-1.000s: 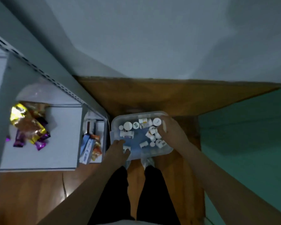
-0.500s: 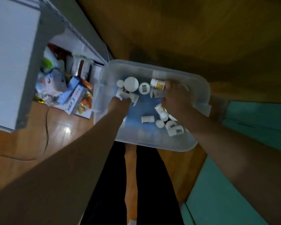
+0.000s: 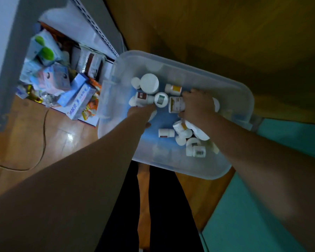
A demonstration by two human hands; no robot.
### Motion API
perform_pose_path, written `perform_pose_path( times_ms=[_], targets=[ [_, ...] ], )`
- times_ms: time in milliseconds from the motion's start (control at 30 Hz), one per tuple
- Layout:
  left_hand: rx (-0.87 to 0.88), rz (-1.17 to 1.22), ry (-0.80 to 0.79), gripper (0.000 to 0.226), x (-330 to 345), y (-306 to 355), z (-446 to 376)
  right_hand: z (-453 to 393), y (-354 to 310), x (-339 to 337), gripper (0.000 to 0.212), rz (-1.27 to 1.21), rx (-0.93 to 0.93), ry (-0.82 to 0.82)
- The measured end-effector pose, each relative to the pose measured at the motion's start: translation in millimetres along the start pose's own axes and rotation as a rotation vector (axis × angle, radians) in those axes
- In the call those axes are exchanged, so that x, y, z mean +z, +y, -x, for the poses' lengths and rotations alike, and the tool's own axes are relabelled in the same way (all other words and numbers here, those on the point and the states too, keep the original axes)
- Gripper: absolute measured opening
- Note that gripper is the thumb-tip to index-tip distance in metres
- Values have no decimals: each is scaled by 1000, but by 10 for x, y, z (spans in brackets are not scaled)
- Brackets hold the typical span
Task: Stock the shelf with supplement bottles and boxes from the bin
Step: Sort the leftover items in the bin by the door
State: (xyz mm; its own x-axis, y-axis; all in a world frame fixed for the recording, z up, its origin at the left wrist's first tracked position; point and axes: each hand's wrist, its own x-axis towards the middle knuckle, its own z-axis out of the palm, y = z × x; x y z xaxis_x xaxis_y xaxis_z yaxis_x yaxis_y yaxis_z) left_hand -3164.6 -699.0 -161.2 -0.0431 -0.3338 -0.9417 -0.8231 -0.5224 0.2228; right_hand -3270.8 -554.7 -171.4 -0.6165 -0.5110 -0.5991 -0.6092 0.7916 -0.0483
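Several boxes (image 3: 76, 99) and packets lie jumbled on the low shelf (image 3: 91, 20) at the left; just beside it sits the clear bin (image 3: 240, 99), holding white bottles; the left hand (image 3: 142, 113) reaches in, its fingers curled on a red-labelled bottle (image 3: 142, 100); the right hand (image 3: 196, 106) grips a yellow-labelled bottle (image 3: 175, 104); more bottles (image 3: 195, 151) lie loose nearby.
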Motion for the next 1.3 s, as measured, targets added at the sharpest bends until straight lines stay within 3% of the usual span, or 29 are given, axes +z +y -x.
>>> perform_pose_path(
  times_ms=[133, 300, 400, 433, 567, 733, 800, 1000, 1067, 1300],
  targets=[
    [70, -296, 68, 45, -163, -98, 202, 190, 21, -222, 61, -142, -1, 6],
    [93, -201, 16, 48, -363, -145, 670, 626, -25, -593, 69, -373, 10, 13],
    [150, -221, -3, 67, -514, -105, 1095, 987, -86, -895, 72, -581, -10, 40],
    [203, -252, -13, 67, -573, -89, 1235, 1121, -110, -1020, 72, -633, -15, 46],
    [425, -267, 8, 29, -892, 109, 2005, 1668, -241, -1640, 62, -823, -1, 108],
    [742, -176, 60, 42, -1479, 360, 3106, 2410, -504, -2659, 54, -1075, -37, 307],
    [862, -131, 99, 36, -1718, 425, 3553, 2704, -634, -3043, 49, -1169, -102, 400],
    [1204, -64, 69, 42, -2532, 606, 4532, 3274, -1228, -4003, 40, -1251, -366, 527],
    [1295, -58, 126, 42, -2839, 698, 4713, 3361, -1485, -4230, 43, -1247, -405, 555],
    [1372, 16, 302, 44, -3945, 884, 4730, 3365, -2380, -4724, 48, -1177, -398, 711]
  ],
)
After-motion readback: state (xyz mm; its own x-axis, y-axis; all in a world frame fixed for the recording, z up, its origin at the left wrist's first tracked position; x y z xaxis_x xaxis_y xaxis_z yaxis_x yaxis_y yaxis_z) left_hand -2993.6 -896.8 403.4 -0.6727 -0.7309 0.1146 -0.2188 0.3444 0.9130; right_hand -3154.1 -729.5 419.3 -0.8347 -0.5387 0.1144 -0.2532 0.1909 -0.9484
